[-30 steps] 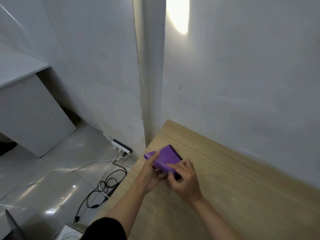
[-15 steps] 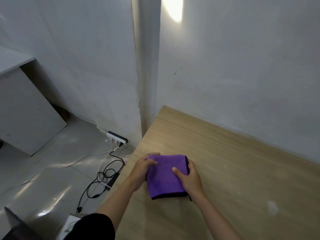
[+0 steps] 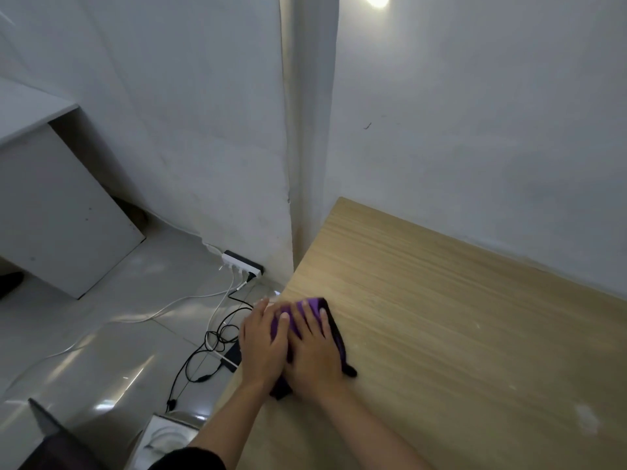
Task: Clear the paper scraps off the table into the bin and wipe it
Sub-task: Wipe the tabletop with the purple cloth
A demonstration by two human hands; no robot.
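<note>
At the near left corner of the light wooden surface [image 3: 458, 317] lies the folded purple cloth with a dark border [image 3: 315, 302]. Both hands rest on top of it, side by side. The left hand [image 3: 263, 347] and the right hand [image 3: 314, 351] have straight fingers laid flat. So the grip is released on both sides, and they press the cloth down without curling around it.

The cloth is directly under the palms. Its long axis runs from near to far, and it leans a little to the right. Nearly all of the bare surface extends to the right and to the far side of the cloth. I think a wiping stroke must go in that direction, and the right hand is the nearer one to that area.

The hands hide most of the cloth; only its far end and right border show. A pale mark [image 3: 587, 418] on the near right of the surface is too blurred to name. I see no paper scraps. A white boxlike object [image 3: 163, 439] on the floor is cut off, and I cannot tell whether it is the bin.
</note>
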